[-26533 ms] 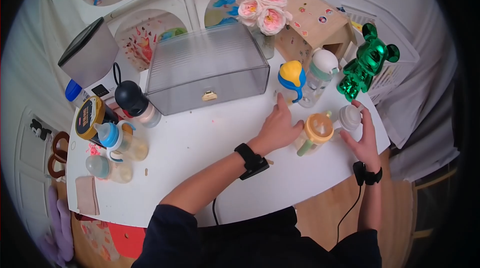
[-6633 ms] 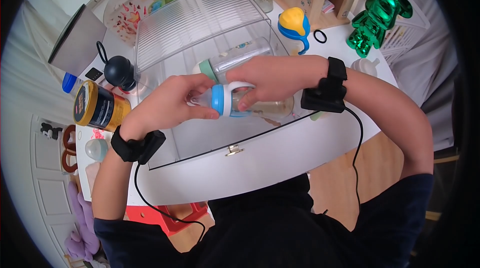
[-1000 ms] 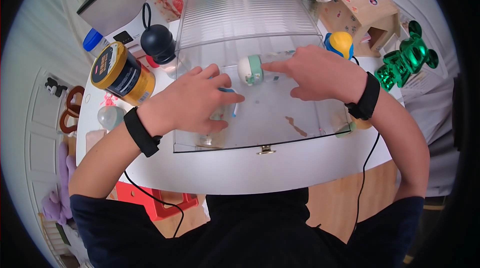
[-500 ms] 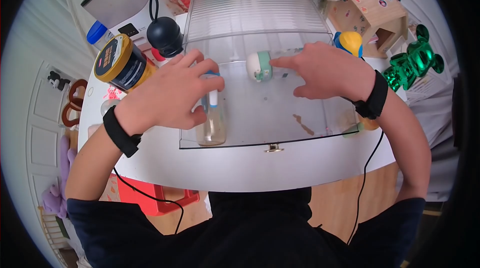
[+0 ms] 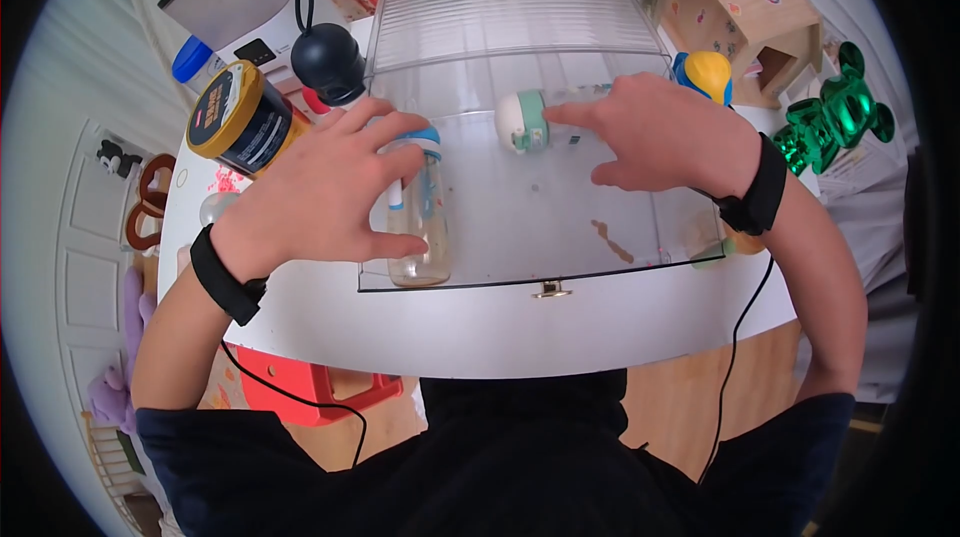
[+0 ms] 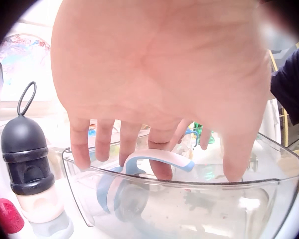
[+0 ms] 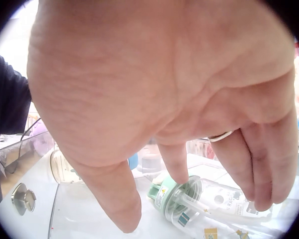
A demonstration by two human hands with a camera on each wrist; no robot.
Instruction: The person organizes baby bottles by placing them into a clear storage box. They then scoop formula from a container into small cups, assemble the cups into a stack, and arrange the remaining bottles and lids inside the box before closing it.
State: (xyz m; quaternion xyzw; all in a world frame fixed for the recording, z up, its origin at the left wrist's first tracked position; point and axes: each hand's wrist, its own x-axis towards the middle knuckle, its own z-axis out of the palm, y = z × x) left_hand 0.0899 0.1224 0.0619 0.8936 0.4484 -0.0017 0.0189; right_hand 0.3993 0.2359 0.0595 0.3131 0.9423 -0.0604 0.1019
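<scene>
Near side: blue-collar btl. (image 5: 435, 209) lies inside clear box (image 5: 530, 232); L hand (image 5: 325, 187) is above, fingers spread, half bent, w/o grip. Prob. light, stiff, slippery; best hold = its body. Handle (image 6: 167, 158) partly hidden. Farther: green-collar btl. (image 5: 523, 124), same box; R hand (image 5: 668, 135) points, index straight, grips nothing, covers btl. body; contact unclear.
</scene>
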